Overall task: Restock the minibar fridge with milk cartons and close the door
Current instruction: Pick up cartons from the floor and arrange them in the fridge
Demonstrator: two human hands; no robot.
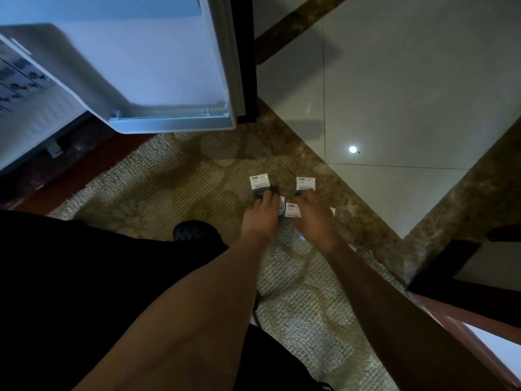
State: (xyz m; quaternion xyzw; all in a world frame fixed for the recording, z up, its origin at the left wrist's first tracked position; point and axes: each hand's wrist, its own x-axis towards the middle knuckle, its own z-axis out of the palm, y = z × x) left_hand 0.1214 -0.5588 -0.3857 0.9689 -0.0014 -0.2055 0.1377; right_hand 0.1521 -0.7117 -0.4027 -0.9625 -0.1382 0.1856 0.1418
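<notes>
the gathering step seems in hand: left hand (260,218) and right hand (313,221) rest fingers-down on the milk cartons (293,210) clustered on the carpet (169,179), at 5 o'clock from the open fridge door (158,66), though i cannot tell whether either hand grips yet, so next they likely need to close on cartons and lift them toward 10 o'clock.

Both forearms reaching down, left hand (260,218) and right hand (313,221) close together, fingers curled
</notes>
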